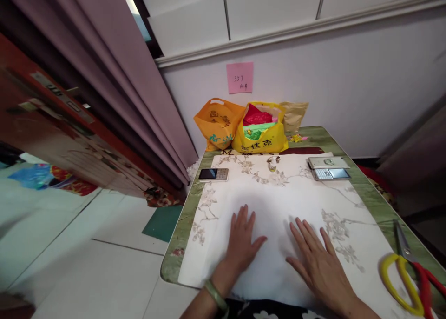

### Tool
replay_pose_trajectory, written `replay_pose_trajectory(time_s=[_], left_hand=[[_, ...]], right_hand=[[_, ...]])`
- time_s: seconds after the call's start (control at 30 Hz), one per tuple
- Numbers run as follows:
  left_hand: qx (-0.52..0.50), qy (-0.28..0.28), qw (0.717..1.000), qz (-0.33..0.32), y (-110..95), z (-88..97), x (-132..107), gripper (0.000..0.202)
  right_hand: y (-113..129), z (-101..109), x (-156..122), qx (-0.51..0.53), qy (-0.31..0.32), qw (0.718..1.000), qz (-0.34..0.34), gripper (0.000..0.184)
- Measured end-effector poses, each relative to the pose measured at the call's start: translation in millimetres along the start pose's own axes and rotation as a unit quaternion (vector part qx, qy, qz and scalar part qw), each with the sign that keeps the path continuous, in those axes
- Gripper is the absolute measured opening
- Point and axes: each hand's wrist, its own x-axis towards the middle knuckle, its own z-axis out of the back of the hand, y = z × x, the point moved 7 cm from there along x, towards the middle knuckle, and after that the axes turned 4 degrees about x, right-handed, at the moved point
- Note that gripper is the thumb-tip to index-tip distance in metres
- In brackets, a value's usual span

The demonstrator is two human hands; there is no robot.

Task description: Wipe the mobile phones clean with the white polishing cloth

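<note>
My left hand [242, 242] lies flat with fingers spread on a white sheet of paper [275, 200] in the middle of the table. My right hand [318, 258] rests palm down on the same sheet, a little to the right, fingers stretched out. Neither hand holds anything. A green bangle [216, 296] circles my left wrist. Under the sheet lies a pale floral cloth [348, 226] over the green table [181, 226].
Yellow-and-red scissors [407, 272] lie at the right front. A phone [213, 174] sits at the back left, two devices [329, 168] at the back right, a small bottle [273, 163] between them. Yellow bags [259, 140] stand against the wall under a pink note [239, 77]. A curtain [114, 77] hangs left.
</note>
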Motion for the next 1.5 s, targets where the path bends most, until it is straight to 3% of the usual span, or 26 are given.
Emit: replay_pose_trajectory(time_s=[0.13,0.23,0.33,0.47,0.67,0.77,0.83,0.93,1.03,1.13,1.2,1.3,1.4,1.5], left_hand=[[0.043,-0.015,0.996,0.071,94.9,40.2,69.6,0.065],[0.093,0.034,0.988,0.119,160.9,62.4,110.9,0.081],[0.103,0.114,0.983,0.105,192.8,62.9,134.8,0.088],[0.1,0.151,0.979,0.094,203.5,57.1,152.0,0.076],[0.11,0.149,0.98,0.078,194.7,73.1,160.3,0.058],[0.11,0.126,0.985,0.052,168.0,85.3,155.0,0.055],[0.106,0.103,0.989,-0.025,129.2,88.9,148.5,0.056],[0.089,0.072,0.97,-0.214,47.5,85.5,128.5,0.053],[0.069,0.066,0.939,-0.331,-20.9,73.6,106.7,0.036],[0.057,0.067,0.92,-0.381,-57.8,59.0,94.6,0.029],[0.051,0.078,0.919,-0.384,-63.9,47.6,91.1,0.029],[0.032,0.106,0.936,-0.334,-50.3,27.7,86.3,0.04],[-0.021,0.097,0.978,-0.186,-16.3,8.8,76.4,0.065],[-0.11,0.005,0.994,0.016,24.8,-6.5,53.6,0.066]], right_hand=[[7.9,-22.2,29.0,0.005,0.014,0.999,0.039,0.076],[6.3,-39.9,30.9,0.001,0.03,0.998,0.054,0.077],[2.9,-45.2,26.8,-0.006,0.031,0.998,0.056,0.077],[2.8,-43.6,27.2,-0.011,0.032,0.998,0.06,0.077],[3.2,-41.5,28.5,0.038,0.056,0.997,0.047,0.074],[-16.5,-28.7,34.0,0.127,0.037,0.991,-0.014,0.065],[-49.0,-12.9,41.6,0.18,-0.019,0.977,-0.109,0.057],[-108.3,5.8,53.6,0.159,-0.077,0.948,-0.265,0.054],[-146.3,9.0,71.5,0.105,-0.055,0.938,-0.325,0.052],[-162.2,2.2,86.5,0.044,-0.01,0.935,-0.352,0.052],[-165.9,-1.8,93.0,0.017,0.01,0.933,-0.36,0.052],[-168.4,-4.8,97.9,0.038,0.031,0.928,-0.369,0.038],[-161.2,-1.6,97.7,0.141,0.006,0.911,-0.388,0.028],[-131.8,-2.9,94.8,0.362,-0.057,0.838,-0.405,0.035]])
